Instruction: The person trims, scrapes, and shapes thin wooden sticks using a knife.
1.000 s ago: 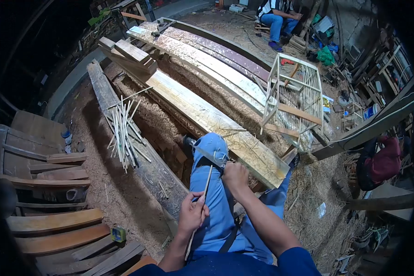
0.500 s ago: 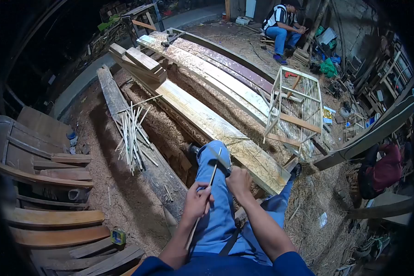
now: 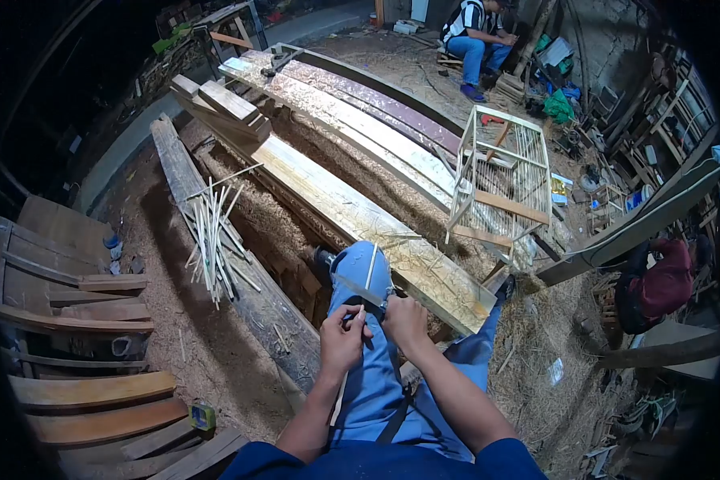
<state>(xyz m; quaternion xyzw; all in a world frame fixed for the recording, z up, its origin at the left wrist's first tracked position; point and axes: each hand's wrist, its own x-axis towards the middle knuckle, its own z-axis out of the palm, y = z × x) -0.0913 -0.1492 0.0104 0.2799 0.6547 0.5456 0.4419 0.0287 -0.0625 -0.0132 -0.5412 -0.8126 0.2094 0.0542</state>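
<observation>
Over the knee of my blue jeans, my left hand (image 3: 342, 340) pinches a thin bamboo stick (image 3: 371, 270). The stick runs from above the knee down past my wrist toward my lap. My right hand (image 3: 406, 322) is wrapped around the handle of a knife (image 3: 359, 290). Its broad blade points left and lies across the stick, just beyond my left fingertips; the handle is mostly hidden in my fist. To the left, a loose pile of thin sticks (image 3: 211, 240) rests on a weathered plank (image 3: 172, 160).
A long light plank (image 3: 328, 196) with shavings lies ahead of my knee. Right of it stands a slatted wooden cage (image 3: 500, 180). Curved wooden pieces (image 3: 96, 390) and a tape measure (image 3: 202, 416) are at left. One person (image 3: 476, 44) sits at the back, another (image 3: 664, 280) at right.
The knife blade has moved down the stick toward my left hand and turned more level. Both hands stay closed on what they hold. The view has shifted slightly.
</observation>
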